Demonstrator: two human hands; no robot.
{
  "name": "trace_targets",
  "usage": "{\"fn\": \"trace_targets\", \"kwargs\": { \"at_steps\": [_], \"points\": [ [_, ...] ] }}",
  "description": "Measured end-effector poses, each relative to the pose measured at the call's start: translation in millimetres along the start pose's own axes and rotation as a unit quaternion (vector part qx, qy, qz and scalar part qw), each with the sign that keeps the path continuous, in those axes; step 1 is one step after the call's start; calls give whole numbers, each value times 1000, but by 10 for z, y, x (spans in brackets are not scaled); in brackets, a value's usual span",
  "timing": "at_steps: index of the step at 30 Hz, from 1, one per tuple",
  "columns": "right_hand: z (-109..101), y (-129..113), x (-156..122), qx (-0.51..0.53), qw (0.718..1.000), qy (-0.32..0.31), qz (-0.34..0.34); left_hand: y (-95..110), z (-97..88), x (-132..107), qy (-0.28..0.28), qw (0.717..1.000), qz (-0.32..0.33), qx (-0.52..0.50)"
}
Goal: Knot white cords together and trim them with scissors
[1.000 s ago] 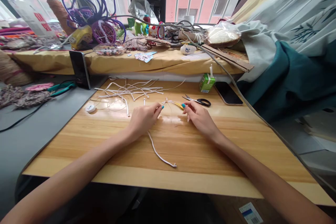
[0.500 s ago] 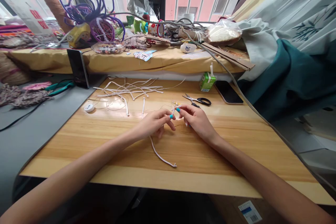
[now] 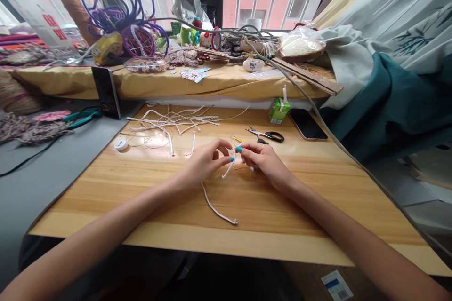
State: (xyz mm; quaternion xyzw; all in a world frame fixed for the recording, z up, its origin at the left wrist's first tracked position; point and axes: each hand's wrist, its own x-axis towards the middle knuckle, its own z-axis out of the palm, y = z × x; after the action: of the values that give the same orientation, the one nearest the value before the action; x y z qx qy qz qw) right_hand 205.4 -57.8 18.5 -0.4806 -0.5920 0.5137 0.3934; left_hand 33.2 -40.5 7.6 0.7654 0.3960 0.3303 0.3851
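Observation:
My left hand (image 3: 205,162) and my right hand (image 3: 265,162) meet over the middle of the wooden table (image 3: 310,207). Both pinch a short white cord piece (image 3: 229,168) between their fingertips; its loose end hangs down towards the table. Under my left hand a longer white cord (image 3: 216,209) trails toward the table's front edge. A small yellow piece (image 3: 238,139) lies just behind my fingers.
Black-handled scissors (image 3: 267,135) lie behind my right hand. Several white cord strips (image 3: 173,122) are scattered at the back left, near a round white spool (image 3: 120,144). A green juice carton (image 3: 278,109) and a dark phone (image 3: 307,124) sit at the back right. A cluttered shelf (image 3: 169,82) runs behind.
Both hands have drawn back from the yellow piece toward me and closed together. The white cord piece now hangs between the fingertips.

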Motion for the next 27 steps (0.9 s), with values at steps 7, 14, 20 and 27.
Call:
{"fn": "trace_targets", "kwargs": {
  "at_steps": [7,14,20,27],
  "points": [
    [12,69,44,46,998,14,37,35,-37,-11,66,993,59,77],
    [12,10,11,80,995,20,57,-33,-63,18,96,979,63,166],
    [-41,37,40,222,971,35,79,-64,-86,60,125,987,-21,95],
    [46,28,-2,173,978,-44,104,-47,-59,27,-19,998,52,-12]
  ]
}}
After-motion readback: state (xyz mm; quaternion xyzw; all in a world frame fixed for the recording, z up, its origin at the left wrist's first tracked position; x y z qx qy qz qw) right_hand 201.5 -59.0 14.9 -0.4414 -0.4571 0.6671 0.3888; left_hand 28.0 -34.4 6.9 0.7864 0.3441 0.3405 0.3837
